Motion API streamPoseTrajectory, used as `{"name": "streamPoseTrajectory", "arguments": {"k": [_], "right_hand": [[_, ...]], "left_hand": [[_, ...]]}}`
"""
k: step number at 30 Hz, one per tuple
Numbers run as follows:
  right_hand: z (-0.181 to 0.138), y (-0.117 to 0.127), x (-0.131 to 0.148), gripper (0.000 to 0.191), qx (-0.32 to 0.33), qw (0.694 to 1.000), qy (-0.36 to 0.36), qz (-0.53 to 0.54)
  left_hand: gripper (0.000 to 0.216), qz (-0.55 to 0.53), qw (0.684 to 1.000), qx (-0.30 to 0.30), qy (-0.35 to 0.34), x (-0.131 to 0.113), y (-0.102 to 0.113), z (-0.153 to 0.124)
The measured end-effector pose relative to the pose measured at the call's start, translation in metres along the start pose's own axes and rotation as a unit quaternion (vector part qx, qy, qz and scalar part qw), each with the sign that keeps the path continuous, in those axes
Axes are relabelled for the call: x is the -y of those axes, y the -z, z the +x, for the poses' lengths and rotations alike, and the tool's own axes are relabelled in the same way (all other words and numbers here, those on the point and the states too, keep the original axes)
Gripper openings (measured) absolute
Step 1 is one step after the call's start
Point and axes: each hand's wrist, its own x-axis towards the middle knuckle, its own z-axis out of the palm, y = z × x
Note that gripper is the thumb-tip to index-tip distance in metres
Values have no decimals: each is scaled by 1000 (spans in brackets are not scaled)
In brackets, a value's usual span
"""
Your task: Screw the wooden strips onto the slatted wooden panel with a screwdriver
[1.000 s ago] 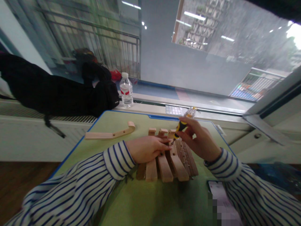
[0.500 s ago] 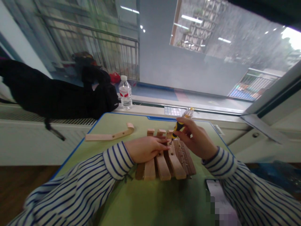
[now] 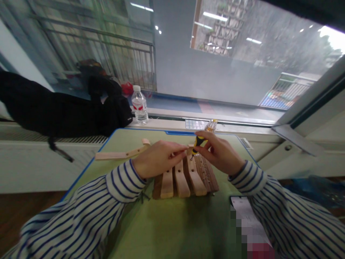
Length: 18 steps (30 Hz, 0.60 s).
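yel/blk screwdriver (image 3: 198,141) tilted, tip down at rightmost of 3 bent wood strips (image 3: 182,182) w/ holes, on brn board (image 3: 214,182).

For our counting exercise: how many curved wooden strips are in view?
4: one lone strip on the tabletop, left; three strips side by side on the brown block. Others may be hidden.

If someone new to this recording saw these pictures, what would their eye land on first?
Probably the yellow-and-black screwdriver in the right hand, near the left hand, above curved wooden pieces on a brown block at the green table's middle. Next, perhaps, the clear bottle on the sill beyond the table, before the large window.
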Motion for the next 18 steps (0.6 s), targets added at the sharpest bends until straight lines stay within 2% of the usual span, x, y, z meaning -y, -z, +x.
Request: {"name": "streamPoseTrajectory", "arguments": {"k": [3, 8, 13, 18], "right_hand": [[-1, 6, 1, 38, 9, 1000, 4, -6], [0, 19, 4, 34, 26, 999, 21, -32], [3, 28, 3, 35, 44, 997, 41, -53], [6, 33, 2, 35, 45, 996, 61, -49]], "left_hand": [[30, 10, 999, -23, 45, -6, 5, 4], [41, 10, 996, -18, 81, -9, 7, 18], [38, -16, 997, -12, 79, -10, 8, 33], [35, -17, 997, -25, 67, -16, 6, 37]]}}
